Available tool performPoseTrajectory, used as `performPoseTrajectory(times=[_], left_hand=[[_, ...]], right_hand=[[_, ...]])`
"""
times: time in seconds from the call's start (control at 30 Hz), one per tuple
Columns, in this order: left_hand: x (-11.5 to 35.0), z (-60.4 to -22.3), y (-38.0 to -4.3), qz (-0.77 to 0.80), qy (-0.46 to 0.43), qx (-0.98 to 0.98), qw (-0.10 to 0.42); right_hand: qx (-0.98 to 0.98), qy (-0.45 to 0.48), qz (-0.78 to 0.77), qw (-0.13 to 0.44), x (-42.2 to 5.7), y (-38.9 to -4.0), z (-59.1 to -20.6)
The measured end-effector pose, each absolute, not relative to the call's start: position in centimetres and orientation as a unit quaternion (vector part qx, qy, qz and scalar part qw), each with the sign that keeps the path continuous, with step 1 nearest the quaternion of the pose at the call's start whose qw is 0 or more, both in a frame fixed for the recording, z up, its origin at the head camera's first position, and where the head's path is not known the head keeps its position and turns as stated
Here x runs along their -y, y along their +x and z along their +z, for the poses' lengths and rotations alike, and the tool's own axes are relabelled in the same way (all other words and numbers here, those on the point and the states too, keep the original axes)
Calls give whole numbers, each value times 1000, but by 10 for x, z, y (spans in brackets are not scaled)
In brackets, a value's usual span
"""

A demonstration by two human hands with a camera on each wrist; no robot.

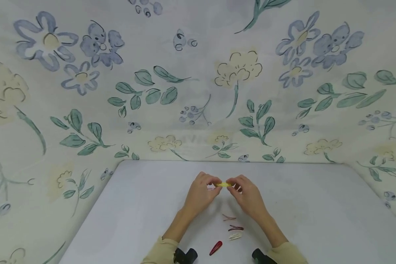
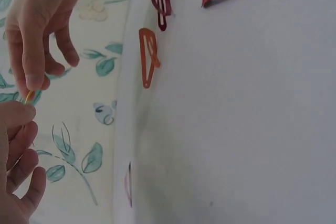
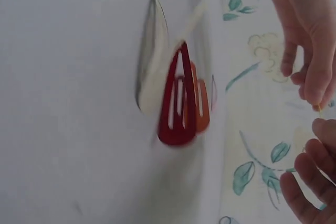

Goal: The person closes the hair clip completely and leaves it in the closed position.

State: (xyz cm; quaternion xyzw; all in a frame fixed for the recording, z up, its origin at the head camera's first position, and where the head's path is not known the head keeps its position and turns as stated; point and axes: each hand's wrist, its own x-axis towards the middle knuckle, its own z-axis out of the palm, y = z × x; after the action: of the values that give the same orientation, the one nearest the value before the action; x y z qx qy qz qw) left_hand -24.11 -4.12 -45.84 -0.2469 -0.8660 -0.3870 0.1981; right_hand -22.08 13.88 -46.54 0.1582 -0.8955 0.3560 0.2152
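Both hands meet over the far part of the white table, pinching a small yellow hair clip (image 1: 224, 184) between them. My left hand (image 1: 199, 194) grips its left end with thumb and forefinger. At the opposite end, thumb and fingertips of my right hand (image 1: 249, 196) pinch it. In the left wrist view only a thin yellow edge shows between the fingertips. On the table between the forearms lie an orange snap clip (image 2: 148, 56), a dark red snap clip (image 2: 161, 4), a white clip (image 1: 235, 236) and a red clip (image 1: 216, 248). The orange and dark red ones have their arms sprung apart.
A pink clip (image 2: 128, 184) lies near the far edge of the white table (image 1: 316, 205), partly behind the left hand in the head view. Beyond that edge hangs a flower-patterned cloth (image 1: 198, 139). Dark wrist camera mounts (image 1: 186, 255) sit at both sleeves.
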Motion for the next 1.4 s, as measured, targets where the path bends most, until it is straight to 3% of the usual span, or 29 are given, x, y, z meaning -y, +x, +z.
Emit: performPoseTrajectory(times=[0.43, 0.73, 1.17, 1.4], left_hand=[[36, -439, -272, -306, -255, 909, 123], [25, -455, -287, -256, -256, 925, 111], [18, -473, -289, -208, -223, 951, 49], [17, -477, -288, -180, -226, 956, 47]], right_hand=[[928, 164, 284, 174, -154, -250, -452], [950, 147, 249, 121, -161, -262, -458], [971, 126, 201, 29, -159, -271, -477], [973, 123, 192, 20, -157, -273, -485]])
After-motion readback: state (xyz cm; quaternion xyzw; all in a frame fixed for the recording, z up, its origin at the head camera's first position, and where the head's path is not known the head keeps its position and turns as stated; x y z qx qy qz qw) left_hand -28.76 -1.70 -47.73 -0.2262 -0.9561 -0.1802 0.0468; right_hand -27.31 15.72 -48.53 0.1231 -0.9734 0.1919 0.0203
